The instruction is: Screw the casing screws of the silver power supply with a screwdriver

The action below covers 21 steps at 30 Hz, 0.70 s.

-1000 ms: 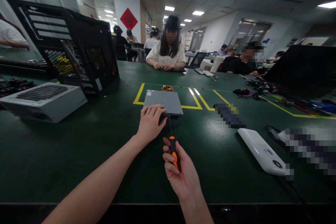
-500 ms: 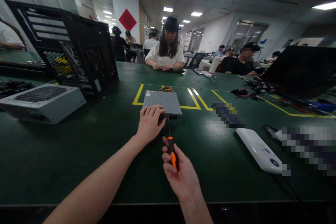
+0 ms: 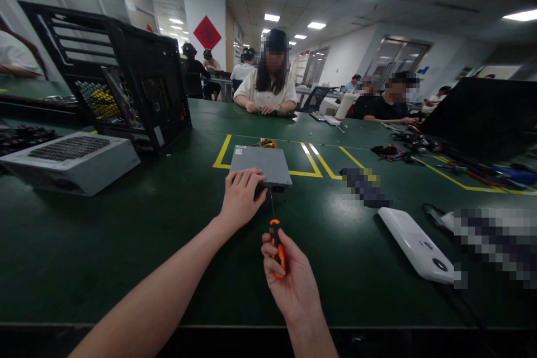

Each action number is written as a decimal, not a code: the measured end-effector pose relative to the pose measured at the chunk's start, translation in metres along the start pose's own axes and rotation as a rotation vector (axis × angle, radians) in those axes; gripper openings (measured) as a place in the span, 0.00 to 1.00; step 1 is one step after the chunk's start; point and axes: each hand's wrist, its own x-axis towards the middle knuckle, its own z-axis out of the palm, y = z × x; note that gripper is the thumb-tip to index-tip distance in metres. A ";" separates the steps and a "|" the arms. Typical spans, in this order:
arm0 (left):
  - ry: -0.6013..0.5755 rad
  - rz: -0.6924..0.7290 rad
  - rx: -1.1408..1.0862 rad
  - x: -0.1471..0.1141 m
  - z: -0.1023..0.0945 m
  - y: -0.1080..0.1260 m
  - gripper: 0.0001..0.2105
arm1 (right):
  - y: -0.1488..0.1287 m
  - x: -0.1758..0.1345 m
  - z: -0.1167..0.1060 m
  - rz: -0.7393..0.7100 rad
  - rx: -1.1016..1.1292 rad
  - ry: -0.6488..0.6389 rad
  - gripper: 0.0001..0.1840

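Note:
A grey power supply unit (image 3: 268,161) lies on the green table, its bundle of wires (image 3: 268,144) at the far side. My left hand (image 3: 243,196) grips its near left corner, fingers over the top and thumb at the front face. In my right hand (image 3: 289,274) is an orange and black screwdriver (image 3: 277,249), closed in the fingers by its handle. Its thin shaft points away from me, up to the front face of the power supply. Whether the tip sits in a screw is too small to tell.
At left stand an open black computer case (image 3: 138,84) and a second power supply (image 3: 75,165). A white device (image 3: 415,243) lies at right, near a dark pixelated object (image 3: 364,187). Cables (image 3: 398,148) lie farther right. Across the table sits a person (image 3: 268,81).
The screwdriver handle has turned in my right hand, showing its orange parts differently. My left hand keeps its hold on the power supply. The whole view has shifted slightly.

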 end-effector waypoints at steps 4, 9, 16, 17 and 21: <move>0.004 -0.007 0.010 0.000 0.001 0.001 0.09 | -0.001 -0.001 0.000 0.031 0.017 0.029 0.09; 0.010 -0.011 0.009 0.001 0.001 0.001 0.08 | -0.001 -0.001 0.001 0.058 -0.026 -0.015 0.13; 0.023 -0.016 0.017 0.001 0.003 0.002 0.09 | 0.000 0.001 0.001 0.028 0.014 0.031 0.09; 0.024 -0.017 0.017 0.001 0.003 0.002 0.09 | 0.000 0.001 0.001 0.032 -0.007 0.033 0.10; 0.025 -0.018 0.014 0.001 0.003 0.002 0.09 | 0.000 0.000 0.002 0.052 -0.069 -0.005 0.14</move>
